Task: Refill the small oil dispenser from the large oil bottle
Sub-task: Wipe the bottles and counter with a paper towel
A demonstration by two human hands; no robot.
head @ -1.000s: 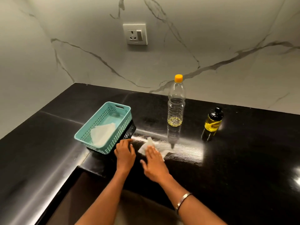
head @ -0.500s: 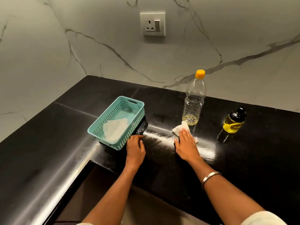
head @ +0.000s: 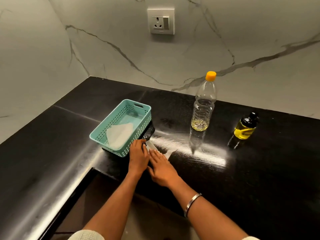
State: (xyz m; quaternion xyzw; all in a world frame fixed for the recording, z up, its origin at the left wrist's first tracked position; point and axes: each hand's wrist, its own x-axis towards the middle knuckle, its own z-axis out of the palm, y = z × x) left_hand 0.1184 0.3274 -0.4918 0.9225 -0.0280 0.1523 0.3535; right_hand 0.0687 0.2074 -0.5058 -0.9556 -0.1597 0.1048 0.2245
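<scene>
Hands flat: right hand (head: 161, 168) presses tissue (head: 168, 153) on black surface (head: 259, 170), left hand (head: 138, 155) open; wiping seems underway, disposal next.

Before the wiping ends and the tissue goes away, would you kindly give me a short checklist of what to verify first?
1. Large oil bottle capped with the orange cap, upright: ok.
2. Small oil dispenser closed with its black top, upright and filled with oil: ok.
3. Right hand flat on the tissue: ok.
4. Left hand free, resting beside the teal basket: ok.
5. Countertop wiped clean of oil: cannot tell, glare and streaks hide it.
6. Basket has room for the tissue: ok, one tissue inside.
</scene>
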